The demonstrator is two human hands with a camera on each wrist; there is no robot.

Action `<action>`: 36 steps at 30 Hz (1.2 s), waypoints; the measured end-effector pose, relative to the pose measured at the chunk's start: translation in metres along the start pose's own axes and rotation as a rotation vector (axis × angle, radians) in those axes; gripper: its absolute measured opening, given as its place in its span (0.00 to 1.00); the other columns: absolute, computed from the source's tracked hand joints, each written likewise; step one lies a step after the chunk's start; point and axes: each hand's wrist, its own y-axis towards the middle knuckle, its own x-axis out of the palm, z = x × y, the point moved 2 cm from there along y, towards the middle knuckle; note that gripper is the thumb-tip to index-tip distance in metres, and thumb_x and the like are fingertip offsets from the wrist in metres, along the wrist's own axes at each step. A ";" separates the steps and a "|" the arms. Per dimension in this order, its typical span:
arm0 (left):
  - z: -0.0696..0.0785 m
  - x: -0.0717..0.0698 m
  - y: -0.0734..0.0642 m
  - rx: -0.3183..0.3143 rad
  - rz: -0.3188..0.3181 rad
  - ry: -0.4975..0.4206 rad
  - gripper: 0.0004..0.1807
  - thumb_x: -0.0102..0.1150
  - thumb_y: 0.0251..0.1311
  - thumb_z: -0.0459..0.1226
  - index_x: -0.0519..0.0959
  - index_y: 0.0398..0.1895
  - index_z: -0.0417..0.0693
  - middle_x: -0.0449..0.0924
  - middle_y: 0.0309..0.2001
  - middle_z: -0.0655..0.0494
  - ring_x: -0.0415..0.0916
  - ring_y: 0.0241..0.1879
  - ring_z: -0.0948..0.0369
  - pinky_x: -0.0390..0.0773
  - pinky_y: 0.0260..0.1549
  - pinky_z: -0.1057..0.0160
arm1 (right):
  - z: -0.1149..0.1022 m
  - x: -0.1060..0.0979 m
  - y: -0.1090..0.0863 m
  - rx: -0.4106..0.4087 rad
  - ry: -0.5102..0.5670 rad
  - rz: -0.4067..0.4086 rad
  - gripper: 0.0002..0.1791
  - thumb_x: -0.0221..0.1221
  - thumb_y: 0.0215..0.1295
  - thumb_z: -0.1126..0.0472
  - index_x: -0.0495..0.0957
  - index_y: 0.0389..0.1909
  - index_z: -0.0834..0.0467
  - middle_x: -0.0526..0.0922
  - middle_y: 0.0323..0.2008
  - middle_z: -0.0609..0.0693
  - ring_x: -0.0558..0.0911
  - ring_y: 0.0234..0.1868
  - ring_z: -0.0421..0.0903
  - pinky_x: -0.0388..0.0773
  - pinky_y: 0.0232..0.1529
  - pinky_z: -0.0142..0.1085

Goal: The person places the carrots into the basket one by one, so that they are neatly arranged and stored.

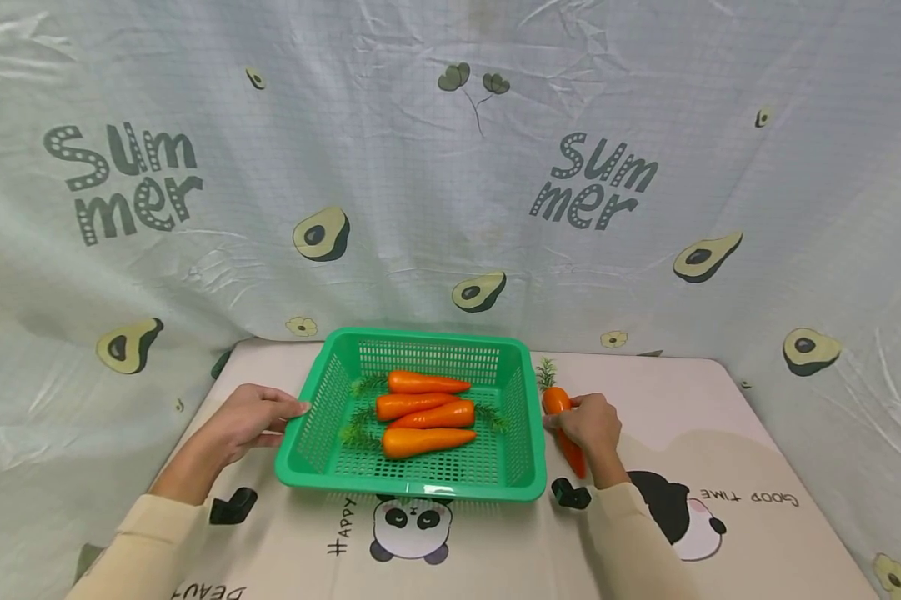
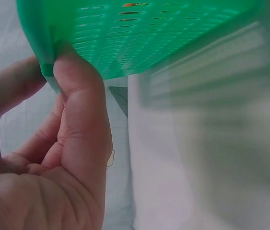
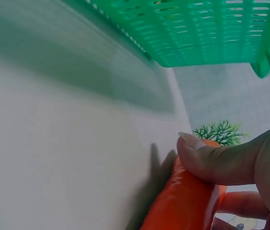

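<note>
A green plastic basket (image 1: 420, 486) stands on the table with several orange carrots (image 1: 429, 442) lying in it, green tops pointing to either side. My left hand (image 1: 251, 419) pinches the basket's left rim; in the left wrist view the thumb (image 2: 82, 110) presses on the outer side, fingers behind the rim. To the right of the basket, my right hand (image 1: 591, 429) grips another carrot (image 1: 573, 454) around its upper part. That carrot's leafy top (image 3: 219, 132) points to the back, and its tip points toward me.
The table (image 1: 307, 533) carries printed pandas (image 1: 411, 529) and lettering. A pale curtain (image 1: 412, 167) with avocado prints hangs behind and at both sides of the table.
</note>
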 end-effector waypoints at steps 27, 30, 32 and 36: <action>0.002 0.002 0.000 -0.008 0.005 -0.014 0.22 0.64 0.71 0.41 0.79 0.55 0.28 0.86 0.35 0.56 0.85 0.33 0.63 0.88 0.33 0.62 | 0.000 -0.021 0.000 0.091 0.402 -0.126 0.33 0.74 0.59 0.61 0.78 0.63 0.71 0.78 0.60 0.70 0.82 0.50 0.60 0.85 0.41 0.37; 0.001 0.001 -0.001 -0.009 0.007 -0.013 0.22 0.64 0.71 0.41 0.79 0.55 0.28 0.86 0.34 0.56 0.85 0.33 0.63 0.88 0.32 0.63 | -0.003 -0.025 -0.001 0.080 0.442 -0.146 0.33 0.73 0.61 0.61 0.76 0.65 0.72 0.76 0.61 0.71 0.82 0.50 0.59 0.86 0.42 0.37; 0.001 0.001 -0.001 -0.012 0.008 -0.012 0.22 0.64 0.72 0.41 0.79 0.55 0.27 0.86 0.34 0.56 0.85 0.33 0.63 0.87 0.32 0.63 | -0.004 -0.027 -0.002 0.067 0.461 -0.156 0.33 0.73 0.62 0.61 0.75 0.65 0.72 0.76 0.61 0.71 0.83 0.49 0.59 0.87 0.42 0.38; 0.001 0.000 -0.001 -0.010 0.006 -0.010 0.22 0.64 0.72 0.41 0.79 0.55 0.27 0.86 0.34 0.56 0.85 0.33 0.63 0.88 0.32 0.63 | -0.007 -0.031 -0.005 0.054 0.479 -0.162 0.32 0.71 0.64 0.62 0.75 0.65 0.72 0.77 0.61 0.71 0.84 0.46 0.56 0.86 0.40 0.36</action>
